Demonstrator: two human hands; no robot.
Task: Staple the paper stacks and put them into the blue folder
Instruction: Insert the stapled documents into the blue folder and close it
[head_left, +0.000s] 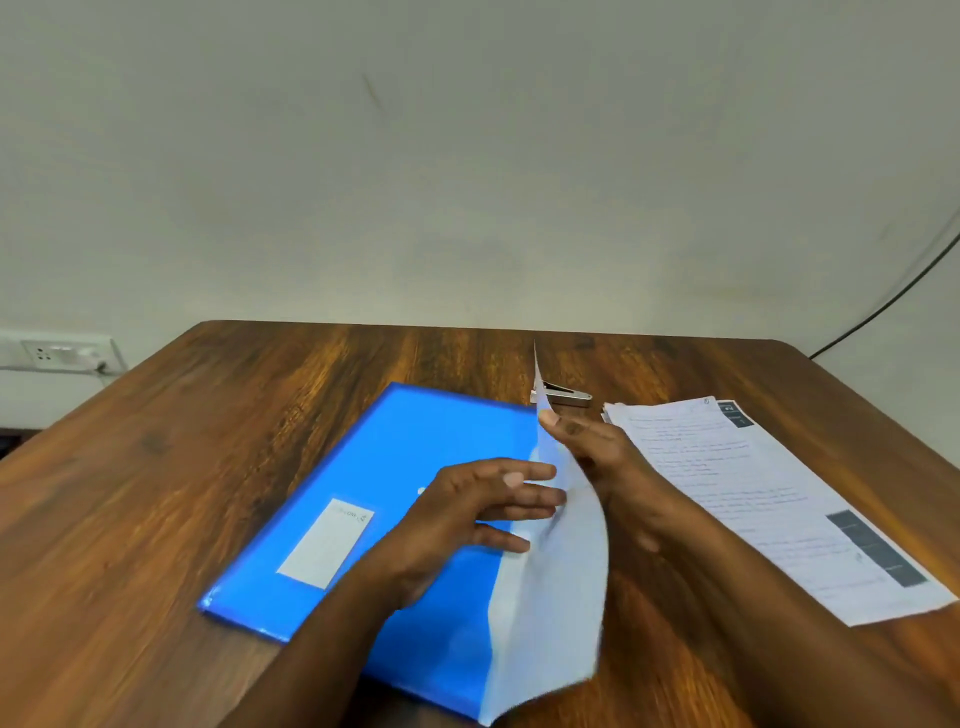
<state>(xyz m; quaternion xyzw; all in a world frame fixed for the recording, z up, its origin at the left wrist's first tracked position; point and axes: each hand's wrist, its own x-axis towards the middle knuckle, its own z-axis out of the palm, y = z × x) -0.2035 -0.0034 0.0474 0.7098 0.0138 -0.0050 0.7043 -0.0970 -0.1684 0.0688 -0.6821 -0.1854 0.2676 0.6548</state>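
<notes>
Early in the job, by the look of it: blue folder (374, 499) flat on the wooden table (208, 447), its pale flap (550, 582) lifted upright along the folder's right edge, pinched near the top by the right hand (587, 441). Left hand (467, 514) over the folder's cover, fingers stretched out and relaxed toward the flap, gripping nothing; whether touching the cover, cannot tell. Paper stacks (769, 499) to the right of the folder, apart from it, lying loosely fanned; impossible to tell from here whether any staple is in yet. Stapler (563, 392) just beyond the folder's far right corner, partly hidden behind the flap, untouched. Nothing visibly inside the folder, so stapling and filing likely both left to do. Room: bare wood left of the folder and beyond it up to the table's far edge; narrow strip only between folder and papers. Near corner of the papers close to the table's right edge, so a careless sweep could push sheets off. Folder's near edge close to the table's front.
</notes>
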